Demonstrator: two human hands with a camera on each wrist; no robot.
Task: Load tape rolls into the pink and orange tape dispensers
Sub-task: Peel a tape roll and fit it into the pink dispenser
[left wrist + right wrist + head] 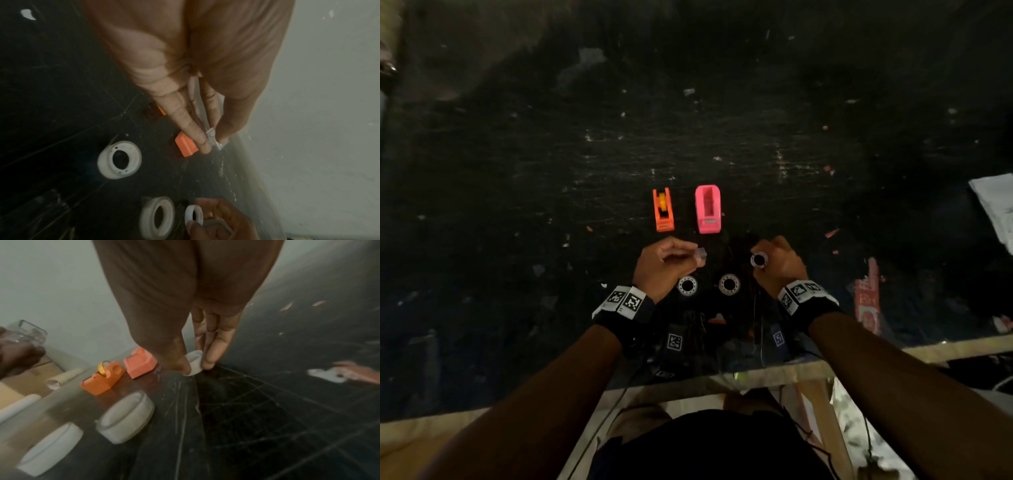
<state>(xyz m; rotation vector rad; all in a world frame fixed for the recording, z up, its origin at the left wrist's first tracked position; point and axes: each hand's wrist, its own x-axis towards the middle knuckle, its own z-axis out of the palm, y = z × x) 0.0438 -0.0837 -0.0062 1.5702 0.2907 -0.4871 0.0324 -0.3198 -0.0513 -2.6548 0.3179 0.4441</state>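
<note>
Head view: orange dispenser (663, 209) holds a yellow spool (661, 200), pink dispenser (707, 209) seemingly empty; hands pinch tape.

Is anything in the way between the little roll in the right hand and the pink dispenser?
Nothing visible. The small roll in the right hand sits just short of the pink dispenser, whose slot looks empty, with only bare tabletop between.

A dark, scratched worktop (756, 120) with a pale wooden front edge carries the things. On it stand an orange tape dispenser (663, 209) and, just to its right, a pink tape dispenser (708, 209), apart. Nearer the front edge two white tape rolls (687, 285) (729, 284) lie flat, side by side. A red-and-white scrap, perhaps a wrapper (867, 298), lies well to the right, and small bits of debris are scattered about.
</note>
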